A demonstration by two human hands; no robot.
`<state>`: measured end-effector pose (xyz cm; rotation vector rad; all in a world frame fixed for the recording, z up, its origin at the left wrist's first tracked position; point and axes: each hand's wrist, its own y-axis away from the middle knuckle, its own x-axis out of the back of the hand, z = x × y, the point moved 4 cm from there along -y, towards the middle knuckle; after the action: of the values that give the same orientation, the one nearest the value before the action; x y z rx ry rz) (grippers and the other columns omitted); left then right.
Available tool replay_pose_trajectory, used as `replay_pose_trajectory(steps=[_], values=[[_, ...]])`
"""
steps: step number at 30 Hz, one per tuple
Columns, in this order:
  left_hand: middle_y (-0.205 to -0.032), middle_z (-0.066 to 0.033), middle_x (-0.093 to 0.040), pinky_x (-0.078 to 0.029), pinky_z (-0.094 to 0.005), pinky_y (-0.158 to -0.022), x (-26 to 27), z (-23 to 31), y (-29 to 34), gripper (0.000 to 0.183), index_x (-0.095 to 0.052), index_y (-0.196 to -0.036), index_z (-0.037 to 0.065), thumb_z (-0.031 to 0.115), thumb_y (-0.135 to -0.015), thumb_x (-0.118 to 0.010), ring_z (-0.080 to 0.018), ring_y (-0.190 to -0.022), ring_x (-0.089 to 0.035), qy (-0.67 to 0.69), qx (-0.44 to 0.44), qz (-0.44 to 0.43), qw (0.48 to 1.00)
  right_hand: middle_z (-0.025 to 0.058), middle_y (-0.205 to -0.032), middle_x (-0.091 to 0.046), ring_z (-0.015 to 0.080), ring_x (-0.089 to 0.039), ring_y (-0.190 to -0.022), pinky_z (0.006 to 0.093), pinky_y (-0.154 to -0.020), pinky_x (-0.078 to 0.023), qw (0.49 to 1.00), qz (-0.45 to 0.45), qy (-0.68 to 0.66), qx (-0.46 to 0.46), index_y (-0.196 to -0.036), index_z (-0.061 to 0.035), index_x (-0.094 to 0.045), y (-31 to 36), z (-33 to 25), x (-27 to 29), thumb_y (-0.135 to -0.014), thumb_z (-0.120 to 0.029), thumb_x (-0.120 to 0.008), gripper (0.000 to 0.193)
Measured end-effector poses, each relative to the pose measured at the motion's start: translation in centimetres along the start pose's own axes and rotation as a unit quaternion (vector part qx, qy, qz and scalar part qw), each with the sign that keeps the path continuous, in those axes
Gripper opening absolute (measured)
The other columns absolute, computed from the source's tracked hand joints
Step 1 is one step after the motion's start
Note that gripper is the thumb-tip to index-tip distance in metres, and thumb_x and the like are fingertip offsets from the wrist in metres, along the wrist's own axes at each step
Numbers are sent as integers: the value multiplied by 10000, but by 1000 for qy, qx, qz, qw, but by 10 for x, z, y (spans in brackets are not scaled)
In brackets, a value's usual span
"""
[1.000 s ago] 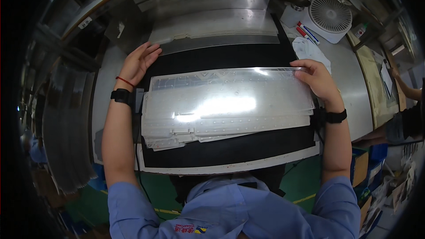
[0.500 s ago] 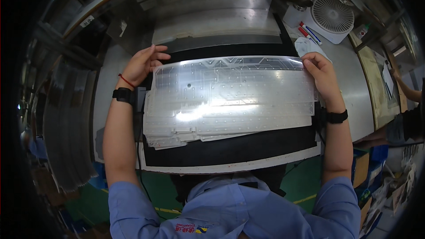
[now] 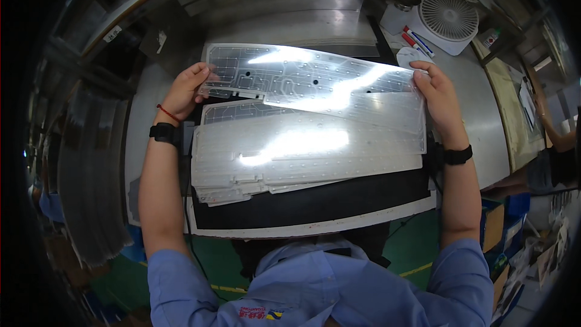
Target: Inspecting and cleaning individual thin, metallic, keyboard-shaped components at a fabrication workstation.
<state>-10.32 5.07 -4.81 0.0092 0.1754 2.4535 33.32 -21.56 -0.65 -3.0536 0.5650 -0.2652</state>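
A clear plastic sheet with fine printed circuit lines (image 3: 266,75) is raised at a tilt above the pile, spanning both hands. My left hand (image 3: 192,88) pinches its left end between thumb and fingers. On the other side, my right hand (image 3: 433,89) grips the right end with the thumb on top. Underneath lies a stack of similar translucent sheets (image 3: 290,166), slightly fanned at the lower left. Bright glare hides part of the print. The stack rests on a black mat (image 3: 339,198).
Beyond the mat stands a metal panel (image 3: 284,27). A white fan (image 3: 449,17) and several markers (image 3: 417,42) sit at the far right. Tall stacked sheets (image 3: 91,169) fill the left side. Another person's arm (image 3: 554,127) shows at the right edge.
My left hand has closed on the top sheet's left end. That sheet has come up off the stack and away from me, its left end higher; more of the stack shows beneath.
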Motion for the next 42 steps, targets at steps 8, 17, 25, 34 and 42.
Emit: replay_pose_trajectory(steps=[8, 17, 25, 34, 42], values=[[-949, -42, -640, -395, -128, -468, 9, -2, -1, 227, -547, -1141, 39, 221, -1011, -510, -33, -596, -529, 28, -22, 37, 999, -8, -859, -646, 33, -553, -738, 189, -662, -424, 999, 3, -34, -23, -1179, -7, -556, -1, 3, -3, -981, -182, -560, 264], [-959, -36, -632, -403, -132, -473, 7, 0, -1, 235, -542, -1161, 40, 219, -1017, -492, -35, -595, -535, 23, -24, 49, 998, -53, -816, -617, 5, -484, -653, 164, -602, -371, 999, -15, -24, -15, -1033, -33, -614, -2, 5, 2, -967, -144, -580, 134], [-956, -33, -633, -414, -132, -476, 8, 0, 1, 214, -558, -1127, 59, 228, -1018, -485, -36, -590, -535, 36, -8, 45, 998, -41, -792, -607, 15, -487, -670, 171, -618, -374, 1000, -5, -18, 6, -1005, -34, -593, -5, 11, 4, -983, -137, -550, 113], [-1011, -58, -643, -421, -135, -491, 10, 0, -1, 216, -553, -1130, 67, 238, -1017, -487, -43, -613, -543, 41, -20, 48, 998, -31, -788, -602, 19, -504, -688, 168, -623, -382, 1000, 0, -23, -3, -1051, -37, -580, -5, 10, 2, -971, -131, -574, 123], [-1020, -50, -646, -429, -133, -511, 12, -3, -5, 205, -552, -1139, 66, 217, -1021, -479, -47, -641, -554, 35, -13, 76, 996, -20, -841, -611, 39, -548, -740, 182, -643, -432, 995, -77, 46, -40, -1209, -3, -586, 9, -3, -12, -886, -92, -659, 343]])
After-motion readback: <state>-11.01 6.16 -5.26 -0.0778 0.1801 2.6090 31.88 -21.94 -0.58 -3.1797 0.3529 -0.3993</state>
